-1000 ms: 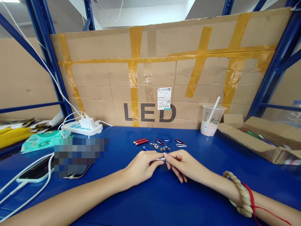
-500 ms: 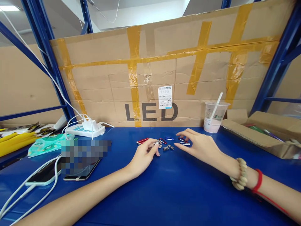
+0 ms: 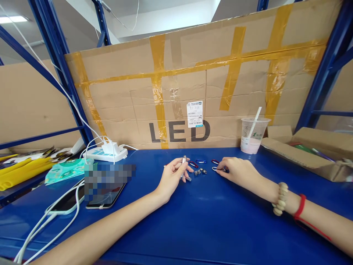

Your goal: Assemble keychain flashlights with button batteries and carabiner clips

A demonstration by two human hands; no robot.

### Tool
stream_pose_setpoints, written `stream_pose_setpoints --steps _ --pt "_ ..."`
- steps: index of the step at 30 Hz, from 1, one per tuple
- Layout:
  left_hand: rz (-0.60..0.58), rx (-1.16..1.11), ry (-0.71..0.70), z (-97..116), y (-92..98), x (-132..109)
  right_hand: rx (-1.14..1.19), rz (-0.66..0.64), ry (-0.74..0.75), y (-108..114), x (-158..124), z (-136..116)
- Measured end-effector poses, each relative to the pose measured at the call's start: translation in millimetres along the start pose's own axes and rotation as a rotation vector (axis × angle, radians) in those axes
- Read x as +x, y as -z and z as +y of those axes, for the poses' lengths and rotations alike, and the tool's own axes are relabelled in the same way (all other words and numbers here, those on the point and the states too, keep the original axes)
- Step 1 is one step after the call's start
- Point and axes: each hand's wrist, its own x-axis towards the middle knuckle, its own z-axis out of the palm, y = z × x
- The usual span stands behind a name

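Observation:
My left hand (image 3: 172,178) is closed around slim tubes: a silver-ended tube (image 3: 184,159) rises above the thumb and another silver tube end (image 3: 188,179) pokes out below the fingers. How many it holds is hidden. To the right, my right hand (image 3: 238,171) has its fingertips closed on a silver carabiner (image 3: 214,168) lying on the blue tabletop (image 3: 193,224). Just behind that sits a red carabiner (image 3: 214,161), partly covered by the hand. Between the hands are a dark red carabiner (image 3: 193,164), a blue carabiner (image 3: 201,161) and several small metal pieces (image 3: 200,172).
A plastic cup (image 3: 251,136) with a straw stands behind my right hand. An open cardboard box (image 3: 306,154) lies at the right. To the left are a power strip (image 3: 118,156), cables, phones (image 3: 106,200) and a green packet (image 3: 68,171). A cardboard panel (image 3: 132,106) closes the back.
My right hand has lowered and closed its fingers onto the silver carabiner. The red tubes beside my left hand no longer show there, and silver tubes now stick out of that hand.

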Motion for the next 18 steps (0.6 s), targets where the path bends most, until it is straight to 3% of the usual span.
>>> stream_pose_setpoints --steps 7,14,18 --pt "-0.081 -0.024 0.099 -6.7 -3.9 -2.4 0.222 0.075 0.221 2.4 -6.0 -17.5" --pt "-0.098 0.184 0.033 -6.4 -4.6 -8.6 0.337 0.117 0.321 6.5 -16.9 -41.2" --pt "-0.089 0.325 0.011 -6.2 -3.3 -8.5 0.366 0.072 0.351 3.7 -14.8 -39.1"
